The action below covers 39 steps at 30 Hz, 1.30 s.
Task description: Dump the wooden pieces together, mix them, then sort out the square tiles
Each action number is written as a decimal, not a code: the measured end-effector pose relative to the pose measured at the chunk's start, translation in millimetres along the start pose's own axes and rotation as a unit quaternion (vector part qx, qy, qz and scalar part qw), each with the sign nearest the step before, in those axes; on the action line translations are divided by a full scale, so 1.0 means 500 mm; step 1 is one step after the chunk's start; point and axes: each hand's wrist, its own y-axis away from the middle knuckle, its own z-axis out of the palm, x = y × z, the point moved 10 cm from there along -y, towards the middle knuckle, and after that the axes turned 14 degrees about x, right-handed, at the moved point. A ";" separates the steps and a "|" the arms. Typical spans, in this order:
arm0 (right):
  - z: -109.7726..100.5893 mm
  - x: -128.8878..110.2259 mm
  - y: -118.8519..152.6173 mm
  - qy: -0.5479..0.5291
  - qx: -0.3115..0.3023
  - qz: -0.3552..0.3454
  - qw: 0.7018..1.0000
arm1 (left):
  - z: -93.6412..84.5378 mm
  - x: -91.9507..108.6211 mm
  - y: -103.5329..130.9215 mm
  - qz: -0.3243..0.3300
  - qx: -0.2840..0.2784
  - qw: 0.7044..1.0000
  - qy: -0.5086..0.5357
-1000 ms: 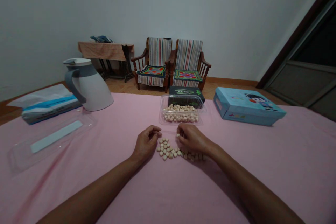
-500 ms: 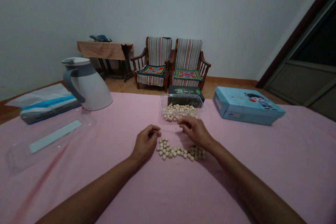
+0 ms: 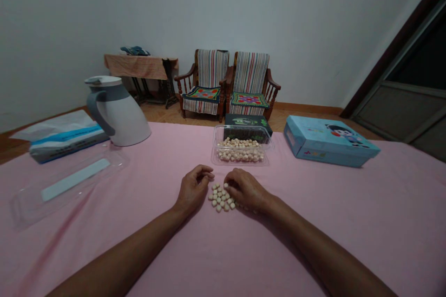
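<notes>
A patch of small, rounded, cream-coloured pieces (image 3: 221,200) lies on the pink tablecloth between my hands. My right hand (image 3: 248,190) is over the right part of the patch and hides some of it. One such piece (image 3: 226,185) shows at its pinched fingertips. My left hand (image 3: 193,189) rests on the cloth just left of the patch, fingers loosely curved and apart, with nothing seen in it. Beyond both hands stands a clear plastic box (image 3: 240,163) holding many more of these pieces (image 3: 240,150).
A clear lid (image 3: 28,202) with a white strip lies at the left, near a tissue pack (image 3: 66,141) and a grey-white jug (image 3: 128,118). Behind the plastic box is a dark box (image 3: 249,123). A light blue box (image 3: 324,148) stands to the right.
My right hand has come from the front of the plastic box back toward me and left, onto the loose pieces. A piece now shows at its fingertips. My left hand stays put.
</notes>
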 end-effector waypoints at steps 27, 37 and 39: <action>-0.184 0.059 -0.033 -0.044 0.260 0.047 0.963 | 0.004 0.000 0.002 0.004 -0.014 1.000 -0.014; -0.024 0.022 0.016 0.039 -0.137 0.006 0.990 | 0.005 0.000 0.003 -0.005 -0.017 1.000 -0.020; -0.010 0.015 0.024 0.043 -0.162 -0.015 0.986 | 0.004 -0.001 0.003 -0.005 -0.015 1.000 -0.023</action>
